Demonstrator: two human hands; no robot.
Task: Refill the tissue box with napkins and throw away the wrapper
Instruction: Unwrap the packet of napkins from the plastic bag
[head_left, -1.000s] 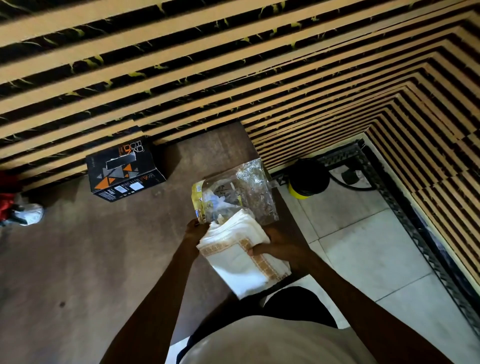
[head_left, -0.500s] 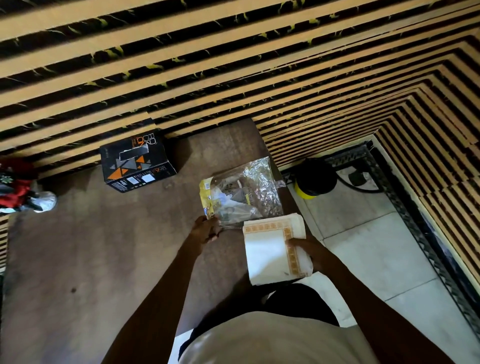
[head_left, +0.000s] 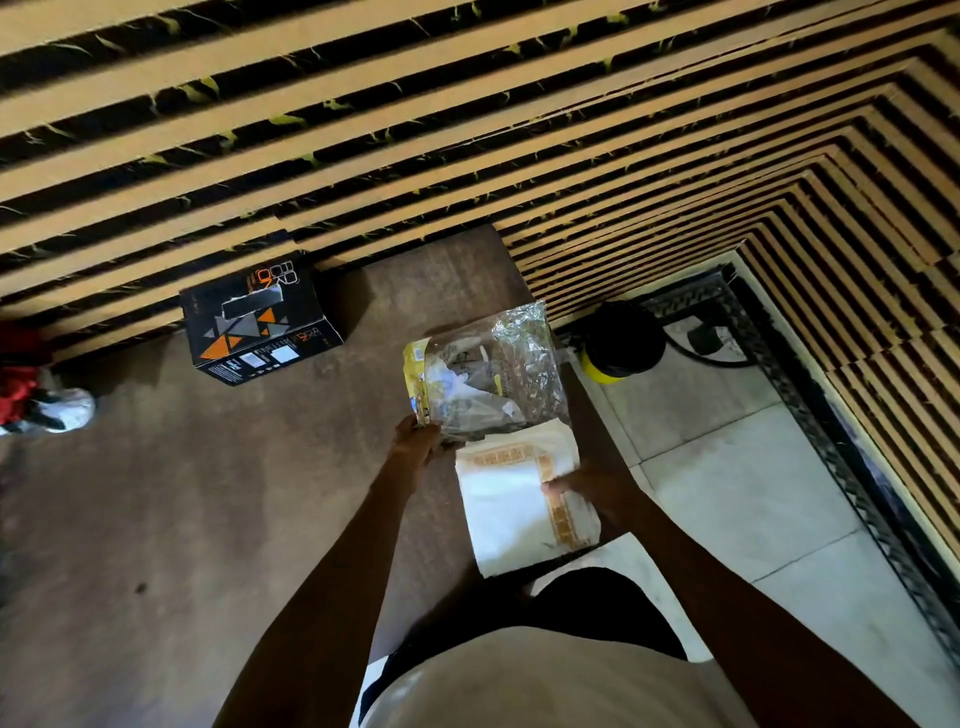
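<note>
A stack of white napkins (head_left: 511, 506) with an orange patterned border lies near the table's right front corner, its far edge at the mouth of the clear plastic wrapper (head_left: 488, 376) with a yellow strip. My right hand (head_left: 597, 491) grips the napkins at their right side. My left hand (head_left: 418, 441) pinches the wrapper's near left corner. The black tissue box (head_left: 257, 325) with orange triangles and a slot on top stands at the back of the table against the wall, well left of both hands.
The brown wooden table (head_left: 182, 519) ends just right of the napkins. Below it on the tiled floor (head_left: 727, 493) stands a black and yellow bin (head_left: 621, 345). A red and white object (head_left: 36, 395) lies at the table's left edge. A slatted wall runs behind.
The napkins came out of the wrapper toward me and now lie flat. My left hand shifted to the wrapper's near corner. The view moved slightly.
</note>
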